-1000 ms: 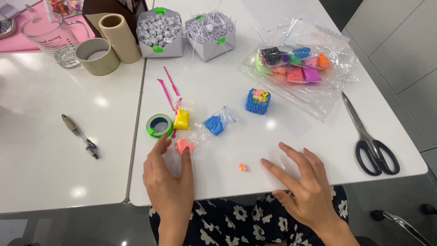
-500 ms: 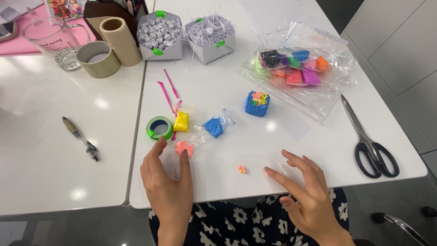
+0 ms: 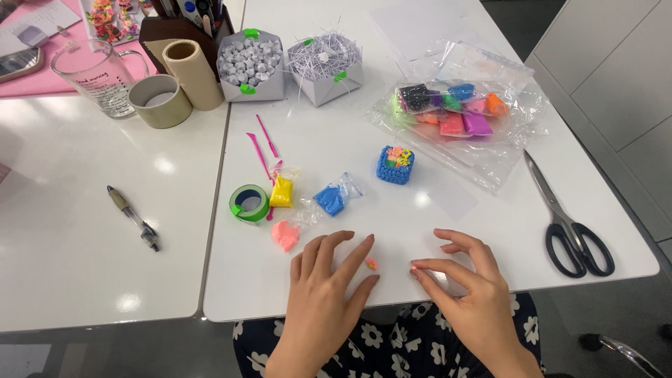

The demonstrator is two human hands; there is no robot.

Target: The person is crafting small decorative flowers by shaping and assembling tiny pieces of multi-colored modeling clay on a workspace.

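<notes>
At the near edge of the white table (image 3: 448, 231), my left hand (image 3: 329, 287) lies flat, fingers spread and gripping nothing, its forefinger and middle finger framing a tiny orange-pink clay piece (image 3: 372, 264) as if to keep it from rolling. My right hand (image 3: 465, 280), just right of that piece, hovers half curled with thumb and forefinger nearly pinched; it has hold of nothing I can see.

Everything else sits within reach of the clay piece. A pink clay lump (image 3: 285, 235) lies bare just to its left. Beyond that, a yellow clay block (image 3: 282, 191) and a blue clay block (image 3: 329, 199) rest in opened clear wrappers, beside a green tape roll (image 3: 249, 204). Farther back, a small blue knitted basket (image 3: 395, 165) holds colourful little pieces. Back and to the right, a clear plastic bag (image 3: 455, 115) keeps assorted clay blocks together. At the far edge, one grey paper box (image 3: 253, 65) is filled with folded paper bits, another paper box (image 3: 327, 64) with white shreds. Black scissors (image 3: 570, 220) lie well to the right.
</notes>
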